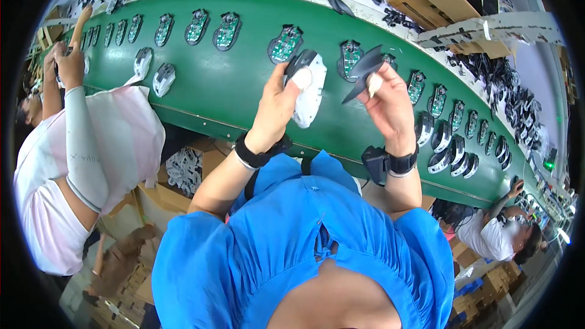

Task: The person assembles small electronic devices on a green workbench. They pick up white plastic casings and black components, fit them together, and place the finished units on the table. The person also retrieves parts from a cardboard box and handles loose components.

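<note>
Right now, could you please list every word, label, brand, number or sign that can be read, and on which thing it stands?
Grey arm sleeve of the co-worker at left: dark lettering, not copied here.
White-and-dark shell in the left hand: no text I can make out.
Dark curved piece in the right hand: none I can make out.
Green circuit boards: any markings are too small to read.

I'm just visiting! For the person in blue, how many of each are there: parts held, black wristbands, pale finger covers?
White-and-black mouse shell, in the left hand: 1
Curved black piece, in the right hand: 1
Black wristbands: 2
Pale finger covers in view: 2
Total: 6
</note>
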Demonstrator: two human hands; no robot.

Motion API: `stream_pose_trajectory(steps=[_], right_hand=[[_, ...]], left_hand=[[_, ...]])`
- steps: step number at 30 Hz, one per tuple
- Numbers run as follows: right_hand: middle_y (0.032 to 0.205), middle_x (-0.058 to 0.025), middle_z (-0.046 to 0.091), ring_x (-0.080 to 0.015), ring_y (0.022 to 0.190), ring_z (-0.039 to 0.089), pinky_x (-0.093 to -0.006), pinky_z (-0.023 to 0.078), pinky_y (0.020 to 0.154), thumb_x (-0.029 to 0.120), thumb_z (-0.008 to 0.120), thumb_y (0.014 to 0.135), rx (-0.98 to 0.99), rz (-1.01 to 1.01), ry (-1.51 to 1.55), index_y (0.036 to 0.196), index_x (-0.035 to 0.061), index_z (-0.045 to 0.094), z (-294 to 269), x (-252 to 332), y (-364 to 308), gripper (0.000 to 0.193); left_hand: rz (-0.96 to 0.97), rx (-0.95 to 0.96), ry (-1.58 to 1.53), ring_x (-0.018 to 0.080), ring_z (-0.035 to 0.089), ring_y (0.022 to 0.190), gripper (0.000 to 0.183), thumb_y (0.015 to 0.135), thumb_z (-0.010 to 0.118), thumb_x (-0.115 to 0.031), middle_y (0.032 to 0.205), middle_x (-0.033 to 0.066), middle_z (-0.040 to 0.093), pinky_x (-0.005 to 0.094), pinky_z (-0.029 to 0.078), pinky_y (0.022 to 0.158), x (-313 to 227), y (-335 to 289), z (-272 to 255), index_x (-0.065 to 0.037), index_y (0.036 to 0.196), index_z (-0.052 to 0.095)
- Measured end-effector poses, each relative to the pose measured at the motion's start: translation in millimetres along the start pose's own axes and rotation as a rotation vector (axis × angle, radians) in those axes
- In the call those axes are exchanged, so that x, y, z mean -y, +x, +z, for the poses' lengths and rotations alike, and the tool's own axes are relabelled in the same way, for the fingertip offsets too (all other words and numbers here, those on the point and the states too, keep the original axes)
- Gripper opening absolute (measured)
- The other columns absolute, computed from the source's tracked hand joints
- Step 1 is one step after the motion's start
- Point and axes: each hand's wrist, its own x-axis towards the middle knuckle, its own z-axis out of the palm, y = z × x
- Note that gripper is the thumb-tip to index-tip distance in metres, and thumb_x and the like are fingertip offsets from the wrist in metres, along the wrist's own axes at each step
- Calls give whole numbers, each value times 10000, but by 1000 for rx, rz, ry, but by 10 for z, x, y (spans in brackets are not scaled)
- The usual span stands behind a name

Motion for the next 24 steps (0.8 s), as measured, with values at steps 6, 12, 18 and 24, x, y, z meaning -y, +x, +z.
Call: stream_pose_trajectory(steps=[6, 12, 18, 24], right_hand=[[826, -64, 654, -131, 692, 638, -309, 583, 680, -51, 669, 794, 121, 67, -130, 956, 19, 600, 109, -166, -96, 190], [776, -68, 656, -148, 694, 649, -286, 560, 639, -59, 699, 762, 202, 26, -280, 874, 14, 616, 191, -212, -68, 157], [775, -75, 670, -148, 681, 661, -270, 553, 632, -65, 715, 740, 226, 21, -371, 858, 3, 615, 154, -214, -38, 169], [772, -55, 655, -103, 711, 628, -220, 503, 628, -28, 731, 743, 63, 83, -588, 827, -3, 601, 349, -151, -35, 157]], left_hand=[[100, -33, 6, 101, 559, 870, 361, 959, 529, -303, 992, 73, 603, 242, 468, 747, -18, 52, 46, 8, 1140, 508], [149, -32, 36, 97, 545, 785, 390, 929, 566, -335, 884, 78, 613, 257, 465, 683, 13, 74, 8, 16, 1095, 524], [168, -55, 138, 112, 541, 696, 407, 922, 555, -341, 784, 73, 608, 283, 451, 620, 29, 78, -53, 34, 1077, 529], [118, -22, 187, 142, 566, 842, 384, 924, 551, -256, 945, 98, 603, 286, 464, 743, 61, 80, -106, 28, 1172, 479]])
